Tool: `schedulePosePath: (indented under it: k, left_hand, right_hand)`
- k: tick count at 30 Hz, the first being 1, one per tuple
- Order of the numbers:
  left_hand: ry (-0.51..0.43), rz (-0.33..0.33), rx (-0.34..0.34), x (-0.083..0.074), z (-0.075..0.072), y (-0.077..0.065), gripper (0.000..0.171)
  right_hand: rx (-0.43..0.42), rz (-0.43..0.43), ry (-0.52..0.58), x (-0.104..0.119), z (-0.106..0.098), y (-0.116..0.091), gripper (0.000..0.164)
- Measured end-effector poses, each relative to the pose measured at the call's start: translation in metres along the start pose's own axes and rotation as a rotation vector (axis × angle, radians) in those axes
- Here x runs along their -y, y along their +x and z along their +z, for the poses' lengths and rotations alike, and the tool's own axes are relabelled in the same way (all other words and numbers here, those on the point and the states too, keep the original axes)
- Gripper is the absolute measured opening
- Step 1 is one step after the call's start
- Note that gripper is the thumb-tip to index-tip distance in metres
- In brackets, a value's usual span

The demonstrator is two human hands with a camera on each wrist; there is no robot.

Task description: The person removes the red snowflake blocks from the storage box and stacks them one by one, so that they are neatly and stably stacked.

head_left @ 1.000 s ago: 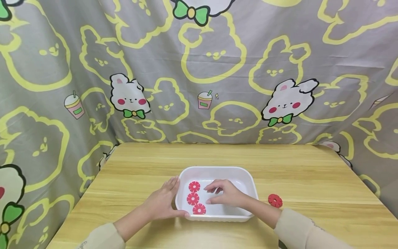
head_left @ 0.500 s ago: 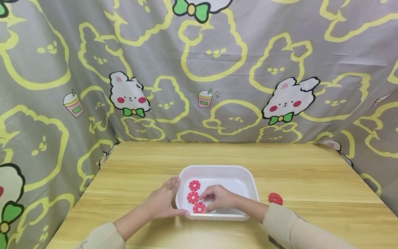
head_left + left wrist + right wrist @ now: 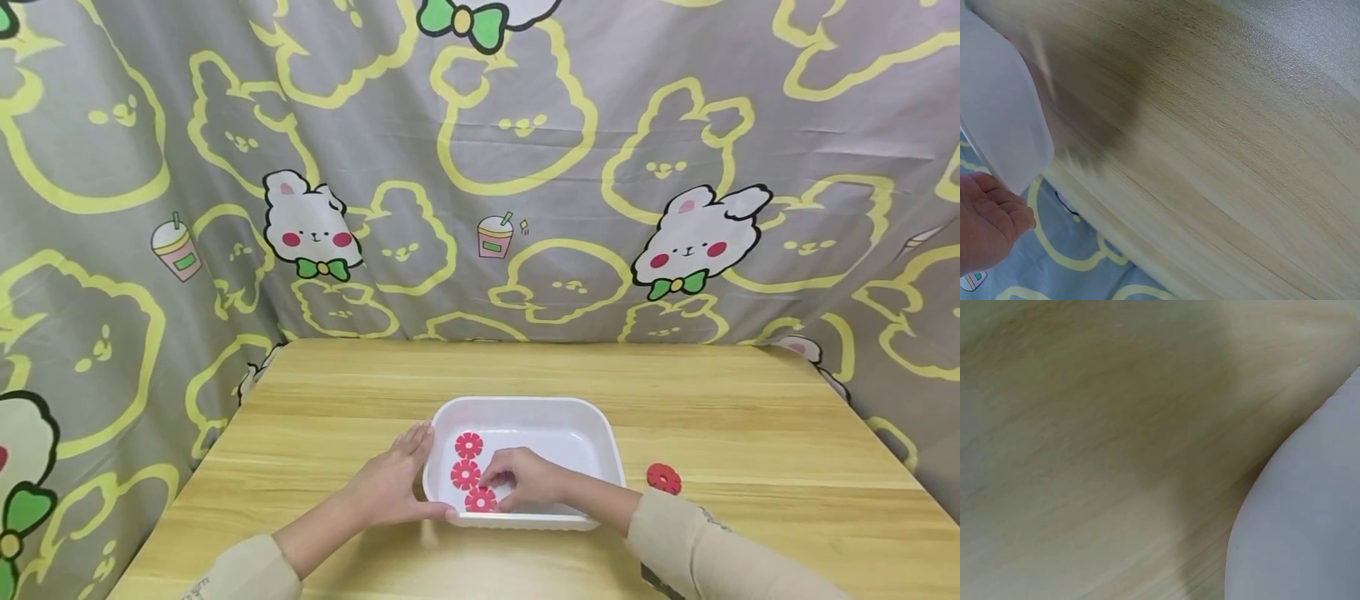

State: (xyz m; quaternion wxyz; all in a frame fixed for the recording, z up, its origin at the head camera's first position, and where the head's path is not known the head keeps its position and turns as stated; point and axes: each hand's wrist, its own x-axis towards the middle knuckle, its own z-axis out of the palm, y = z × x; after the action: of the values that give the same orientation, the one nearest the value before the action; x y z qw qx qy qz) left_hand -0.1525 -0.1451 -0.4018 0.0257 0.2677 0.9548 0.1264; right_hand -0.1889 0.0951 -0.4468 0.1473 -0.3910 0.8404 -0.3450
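In the head view, a white plastic tray [image 3: 525, 522] stands on the table. My left hand [image 3: 390, 479] holds its left end, fingers along the side wall and thumb at the near corner. The left wrist view shows this hand [image 3: 991, 215] against the rim. Three red interlocking discs with notched edges lie inside at the left: the back disc [image 3: 468, 446], the middle disc [image 3: 465, 475] and the front disc [image 3: 480, 500]. My right hand [image 3: 532, 479] is inside the tray, its bent index finger and thumb pinching the front disc's right edge. The right wrist view misses the hand.
Another red disc [image 3: 663, 478] lies on the wooden table [image 3: 360, 375], right of the tray and beyond my right forearm. A grey curtain [image 3: 390, 150] with yellow outlines and bunnies hangs behind the table and along both sides.
My right hand has moved left and down inside the tray, and its fingers have closed at the front disc. The left hand stays on the tray. The discs have kept their places.
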Motion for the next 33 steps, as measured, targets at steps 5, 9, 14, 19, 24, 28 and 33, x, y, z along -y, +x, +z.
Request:
schedulePosePath:
  k: [5,9,14,19,24,28,33]
  left_hand:
    - [0.001,0.004,0.001,0.000,0.000,0.000,0.110]
    - [0.013,0.015,-0.003,0.001,0.000,0.000,0.109]
    - [0.007,0.015,0.000,0.001,0.000,0.000,0.110]
    - [0.007,0.011,0.003,0.001,0.000,-0.001,0.110]
    - [0.004,0.011,0.006,0.000,0.000,0.000,0.110]
    - [-0.002,0.003,0.013,0.000,-0.001,0.000,0.110]
    - [-0.012,-0.011,0.026,0.000,-0.001,0.000,0.110]
  right_hand:
    - [-0.010,0.023,-0.011,0.002,0.000,0.000,0.026]
    - [-0.023,0.055,0.003,0.003,0.000,0.000,0.022]
    - [-0.041,0.072,0.011,0.000,0.000,-0.001,0.020]
    - [-0.074,0.089,0.029,-0.004,0.000,-0.002,0.021]
    - [-0.113,0.086,0.034,-0.006,-0.003,-0.004,0.021]
    - [-0.147,0.078,0.025,-0.008,-0.008,-0.007,0.021]
    - [-0.188,0.073,0.027,-0.010,-0.016,-0.011,0.021]
